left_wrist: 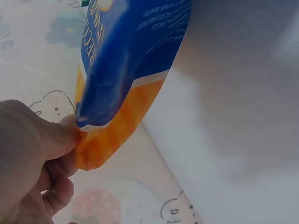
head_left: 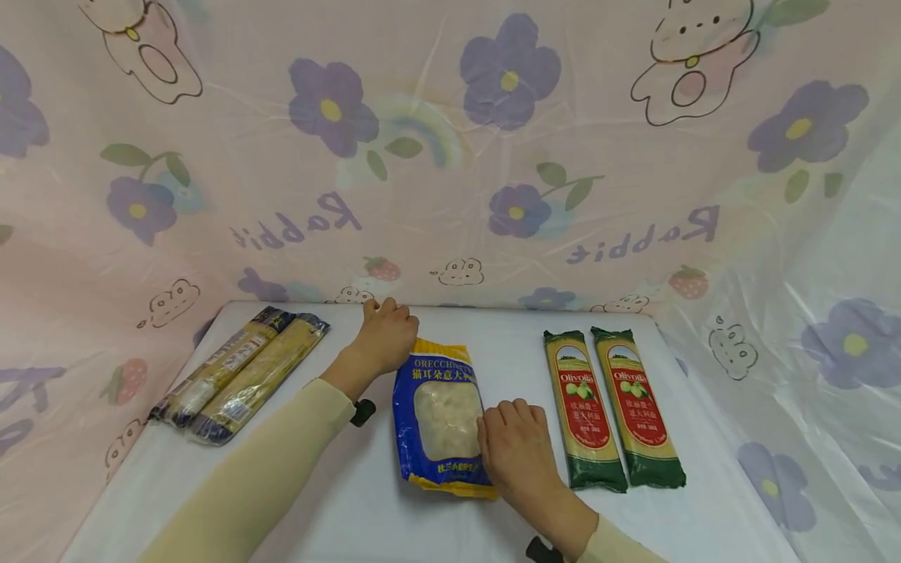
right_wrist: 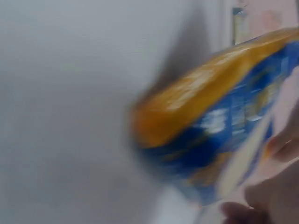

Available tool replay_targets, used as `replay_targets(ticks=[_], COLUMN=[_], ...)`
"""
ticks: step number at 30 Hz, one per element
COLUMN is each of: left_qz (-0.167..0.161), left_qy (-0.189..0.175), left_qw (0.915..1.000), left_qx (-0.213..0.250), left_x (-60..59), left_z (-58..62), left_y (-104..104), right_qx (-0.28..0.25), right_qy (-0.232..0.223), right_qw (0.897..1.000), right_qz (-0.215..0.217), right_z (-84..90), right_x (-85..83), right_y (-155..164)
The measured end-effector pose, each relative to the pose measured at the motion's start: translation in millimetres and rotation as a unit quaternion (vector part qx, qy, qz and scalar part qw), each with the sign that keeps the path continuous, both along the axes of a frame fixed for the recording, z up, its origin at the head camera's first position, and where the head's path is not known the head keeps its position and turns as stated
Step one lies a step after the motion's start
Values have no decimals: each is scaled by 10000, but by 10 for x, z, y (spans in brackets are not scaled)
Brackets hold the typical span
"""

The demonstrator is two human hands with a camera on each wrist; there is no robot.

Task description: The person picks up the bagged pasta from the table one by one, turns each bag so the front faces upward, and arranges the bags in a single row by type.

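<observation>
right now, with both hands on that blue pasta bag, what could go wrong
The left hand pinches only the thin orange seal edge of the blue pasta bag; if lifted, the weight could slip it free or strain the seal. The right hand grips the near right corner close to the green spaghetti packs, so a sideways pull might nudge them. The right wrist view is blurred, so that grip cannot be judged well.

Your head camera looks forward and down from well back, taking in the whole white table (head_left: 366,500). Your left wrist camera sits close under the far orange end of the blue pasta bag (left_wrist: 126,70); your right wrist camera, blurred, faces its near end closely. All three views share the bag.
</observation>
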State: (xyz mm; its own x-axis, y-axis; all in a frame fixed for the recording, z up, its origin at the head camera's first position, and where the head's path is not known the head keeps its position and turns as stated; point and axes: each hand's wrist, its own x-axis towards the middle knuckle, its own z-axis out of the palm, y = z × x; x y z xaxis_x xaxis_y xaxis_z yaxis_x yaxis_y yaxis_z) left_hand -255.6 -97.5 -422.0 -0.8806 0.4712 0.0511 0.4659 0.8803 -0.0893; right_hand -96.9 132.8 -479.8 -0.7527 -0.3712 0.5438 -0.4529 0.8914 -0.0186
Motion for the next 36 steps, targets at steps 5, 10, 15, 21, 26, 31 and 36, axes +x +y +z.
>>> replay_targets(ticks=[5, 10, 15, 21, 26, 31, 36], left_qz=[124, 266, 369, 257, 184, 37, -161], left_qy=[-124, -154, -230, 178, 358, 433, 587], left_qw=[9996, 9980, 9978, 9994, 9992, 9990, 9981], left_qx=[-218, -558, -495, -153, 67, 84, 104], left_x=[36, 82, 76, 5, -80, -180, -274], left_z=[-101, -278, -419, -522, -537, -486, -415], left_y=[-151, -304, -334, -276, -87, 229, 557], right_qx=[377, 171, -99, -222, -160, -185, -287], right_qy=[-1605, -2542, -2688, -2325, -2055, -2042, -1881], right_qw=[9831, 9638, 9623, 9717, 9768, 9752, 9755], right_qz=[-796, -784, -400, -344, -590, -835, -1106], right_z=[-276, -367, -345, -322, -252, -165, -72], right_x=[-85, -127, -184, -233, -279, -320, -347], right_y=[163, 81, 27, 128, 357, 659, 939])
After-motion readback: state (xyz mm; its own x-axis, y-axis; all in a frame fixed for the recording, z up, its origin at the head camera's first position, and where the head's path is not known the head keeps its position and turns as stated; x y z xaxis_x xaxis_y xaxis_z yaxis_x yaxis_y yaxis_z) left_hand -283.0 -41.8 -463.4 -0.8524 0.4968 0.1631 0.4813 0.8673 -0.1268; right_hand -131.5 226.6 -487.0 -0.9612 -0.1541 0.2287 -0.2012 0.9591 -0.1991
